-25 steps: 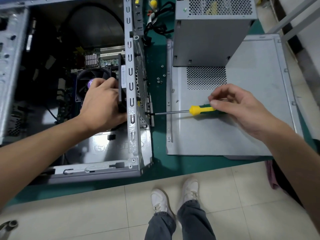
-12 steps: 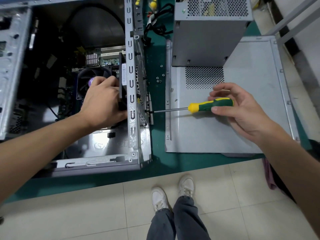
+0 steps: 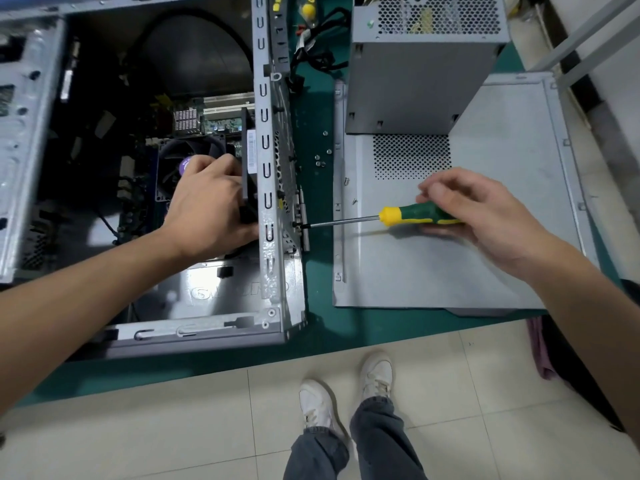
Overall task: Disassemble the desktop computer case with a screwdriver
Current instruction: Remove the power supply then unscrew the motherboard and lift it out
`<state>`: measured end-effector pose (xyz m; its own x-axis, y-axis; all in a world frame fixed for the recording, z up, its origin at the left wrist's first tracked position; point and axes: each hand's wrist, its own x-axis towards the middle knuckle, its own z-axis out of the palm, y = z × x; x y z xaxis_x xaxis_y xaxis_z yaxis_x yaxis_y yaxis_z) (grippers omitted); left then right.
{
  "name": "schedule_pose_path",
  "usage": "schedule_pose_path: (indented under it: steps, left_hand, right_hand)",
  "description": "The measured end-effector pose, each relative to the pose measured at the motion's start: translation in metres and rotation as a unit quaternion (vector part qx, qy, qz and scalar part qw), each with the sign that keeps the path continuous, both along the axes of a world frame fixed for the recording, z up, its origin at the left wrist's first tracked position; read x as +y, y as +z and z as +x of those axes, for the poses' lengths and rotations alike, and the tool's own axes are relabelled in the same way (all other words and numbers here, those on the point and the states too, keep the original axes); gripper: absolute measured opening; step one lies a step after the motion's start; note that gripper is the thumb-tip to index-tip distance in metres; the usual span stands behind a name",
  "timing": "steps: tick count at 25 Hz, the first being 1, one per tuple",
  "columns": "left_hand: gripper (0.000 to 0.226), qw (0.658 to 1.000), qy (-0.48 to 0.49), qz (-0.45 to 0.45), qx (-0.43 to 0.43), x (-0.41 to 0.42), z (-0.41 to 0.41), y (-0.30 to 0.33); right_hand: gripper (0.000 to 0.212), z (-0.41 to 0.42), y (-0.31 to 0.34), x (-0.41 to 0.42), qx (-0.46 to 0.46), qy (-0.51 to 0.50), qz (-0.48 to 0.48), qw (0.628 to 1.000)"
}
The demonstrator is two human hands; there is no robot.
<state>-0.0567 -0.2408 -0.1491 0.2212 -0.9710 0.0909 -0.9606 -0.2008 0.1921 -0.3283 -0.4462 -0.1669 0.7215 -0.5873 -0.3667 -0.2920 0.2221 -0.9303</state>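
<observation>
Faintly embossed lettering (unreadable) on computer case (image 3: 221, 292) floor.

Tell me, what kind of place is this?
Probably a computer repair workbench: an opened computer case on a green mat, a removed side panel and loose screws beside it.

Green bench (image 3: 318, 327) w/ PC case (image 3: 221, 306), side panel (image 3: 433, 271), loose screws (image 3: 320, 161)

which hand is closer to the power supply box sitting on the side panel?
Right. The right hand grips the screwdriver over the side panel, just in front of the power supply box. The left hand is inside the case.
</observation>
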Motion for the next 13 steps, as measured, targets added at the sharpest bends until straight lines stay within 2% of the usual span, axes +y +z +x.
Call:
schedule_pose_path:
  steps: [2, 3, 4, 7, 9, 11, 13]
  left_hand:
    - [0.049, 1.0, 0.003, 0.001, 0.002, -0.0009, 0.0011, -0.0012]
    - [0.05, 1.0, 0.007, 0.004, 0.005, -0.001, 0.0019, -0.0014]
    - [0.052, 1.0, 0.013, 0.008, 0.008, -0.0006, 0.0025, -0.0016]
    - [0.055, 1.0, 0.021, 0.02, 0.007, -0.0004, 0.002, -0.0014]
    - [0.055, 1.0, 0.018, 0.019, 0.007, -0.0014, 0.0008, -0.0002]
    - [0.053, 1.0, 0.012, 0.012, 0.005, -0.0016, 0.0003, 0.0007]
    - [0.054, 1.0, 0.014, 0.012, 0.007, 0.0, 0.0001, 0.0014]
  right_hand:
    - [0.024, 0.0009, -0.0021, -0.0005, 0.103, 0.04, -0.107, 0.988]
    - [0.021, 0.0017, -0.0031, -0.0007, 0.09, 0.034, -0.128, 0.987]
    - [0.017, 0.0021, -0.002, -0.0009, 0.049, 0.02, -0.11, 0.993]
    - [0.032, -0.0026, 0.0014, -0.001, -0.069, -0.003, -0.006, 0.998]
    - [0.016, -0.0024, -0.0024, 0.0001, -0.038, -0.009, 0.015, 0.999]
    - [0.021, -0.0008, -0.004, 0.0017, 0.063, 0.009, -0.046, 0.997]
    - [0.017, -0.0015, -0.0039, 0.0015, 0.067, 0.005, -0.079, 0.995]
